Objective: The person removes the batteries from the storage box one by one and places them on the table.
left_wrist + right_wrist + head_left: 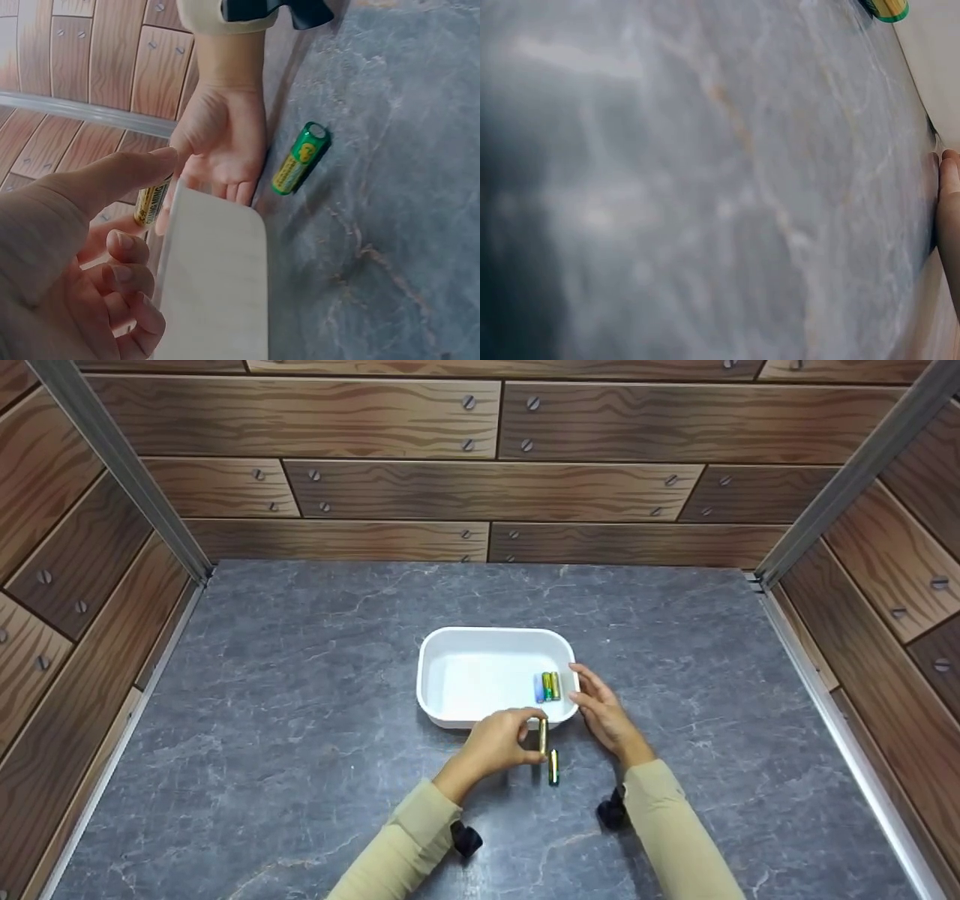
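My left hand [499,740] pinches a gold-and-green battery [543,736] upright between thumb and fingers, at the near right edge of a white plastic tub [427,690]. In the left wrist view, the thumb and a finger of that left hand [82,225] hold the battery [152,201] by its ends. My right hand [606,720] rests against the tub's right end, its fingertips at the rim. Another green-and-gold battery [553,767] lies on the tabletop just in front of the tub. Inside the tub's right end, two green-and-gold batteries [551,686] lie side by side, next to a pale blue shape.
A grey marbled tabletop [300,697] surrounds the tub. Wood-patterned panels [480,491] stand behind and at both sides, with metal strips [847,742] along the edges. Dark wrist cameras [466,840] hang under both sleeves.
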A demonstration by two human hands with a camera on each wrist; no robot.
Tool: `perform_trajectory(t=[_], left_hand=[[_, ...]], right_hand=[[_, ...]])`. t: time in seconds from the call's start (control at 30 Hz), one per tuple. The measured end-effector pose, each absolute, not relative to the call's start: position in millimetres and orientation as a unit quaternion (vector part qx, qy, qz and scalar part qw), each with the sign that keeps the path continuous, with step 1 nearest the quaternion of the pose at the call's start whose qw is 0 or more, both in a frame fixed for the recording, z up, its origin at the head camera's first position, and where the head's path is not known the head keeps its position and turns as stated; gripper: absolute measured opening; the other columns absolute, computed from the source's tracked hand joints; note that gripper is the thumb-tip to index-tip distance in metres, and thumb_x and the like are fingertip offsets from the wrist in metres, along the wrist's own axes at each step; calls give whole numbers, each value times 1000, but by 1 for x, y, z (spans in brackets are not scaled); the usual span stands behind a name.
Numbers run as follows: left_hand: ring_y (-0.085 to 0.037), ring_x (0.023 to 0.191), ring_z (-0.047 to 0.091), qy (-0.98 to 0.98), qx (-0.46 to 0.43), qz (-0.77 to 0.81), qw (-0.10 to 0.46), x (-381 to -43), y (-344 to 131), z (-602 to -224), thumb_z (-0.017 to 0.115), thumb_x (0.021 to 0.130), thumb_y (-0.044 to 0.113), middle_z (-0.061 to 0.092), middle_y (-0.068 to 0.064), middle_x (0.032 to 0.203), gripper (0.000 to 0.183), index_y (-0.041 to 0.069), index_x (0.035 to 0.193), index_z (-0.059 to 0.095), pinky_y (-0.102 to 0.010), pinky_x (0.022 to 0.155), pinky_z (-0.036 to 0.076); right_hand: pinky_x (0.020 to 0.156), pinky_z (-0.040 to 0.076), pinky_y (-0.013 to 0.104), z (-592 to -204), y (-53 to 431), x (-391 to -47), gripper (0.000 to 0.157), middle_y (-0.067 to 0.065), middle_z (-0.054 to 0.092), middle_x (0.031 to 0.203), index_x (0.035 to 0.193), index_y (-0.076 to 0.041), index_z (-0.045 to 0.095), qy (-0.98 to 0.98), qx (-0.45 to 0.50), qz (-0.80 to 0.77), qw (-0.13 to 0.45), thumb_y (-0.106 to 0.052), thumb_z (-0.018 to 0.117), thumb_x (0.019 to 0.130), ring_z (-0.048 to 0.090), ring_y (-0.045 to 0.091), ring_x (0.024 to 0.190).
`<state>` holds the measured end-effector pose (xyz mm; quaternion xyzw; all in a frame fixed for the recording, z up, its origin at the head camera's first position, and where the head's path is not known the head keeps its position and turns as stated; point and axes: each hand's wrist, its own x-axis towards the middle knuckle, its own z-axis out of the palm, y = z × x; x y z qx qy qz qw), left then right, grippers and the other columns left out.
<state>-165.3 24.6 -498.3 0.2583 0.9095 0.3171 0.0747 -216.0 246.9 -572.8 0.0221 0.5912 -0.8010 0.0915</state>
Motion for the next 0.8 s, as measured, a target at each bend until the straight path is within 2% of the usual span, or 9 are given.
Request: perform_trajectory(t=[0.17, 0.47, 0.7, 0.8], left_hand=[[-1, 59, 34, 910, 257, 318, 76, -160, 25, -502, 85, 69, 31, 49, 6, 69, 55, 18, 118, 65, -16, 53, 25], [-1, 61, 37, 908, 249, 324, 91, -152, 25, -514, 85, 68, 29, 53, 6, 72, 54, 18, 118, 66, -17, 55, 29], [-1, 59, 36, 906, 243, 333, 92, -148, 25, -525, 85, 67, 27, 56, 2, 71, 53, 18, 115, 66, -17, 53, 27], [-1, 58, 35, 910, 238, 327, 91, -147, 25, -528, 85, 67, 27, 58, 0, 72, 53, 18, 115, 66, -17, 52, 27]], right_hand=[[97, 45, 17, -573, 247, -216, 47, -7, 54, 125, 129, -20, 50, 592, 21, -801, 91, 6, 50, 90, 55, 3, 114], [96, 44, 17, -572, 247, -217, 54, -1, 51, 132, 141, -4, 39, 607, 19, -789, 90, 5, 52, 90, 53, 3, 115], [97, 44, 16, -572, 248, -216, 50, -1, 48, 135, 136, -14, 45, 609, 16, -787, 98, 2, 55, 90, 53, 1, 116], [97, 44, 16, -571, 248, -216, 50, 1, 47, 138, 138, -13, 44, 613, 14, -784, 101, 1, 55, 91, 53, 0, 116]])
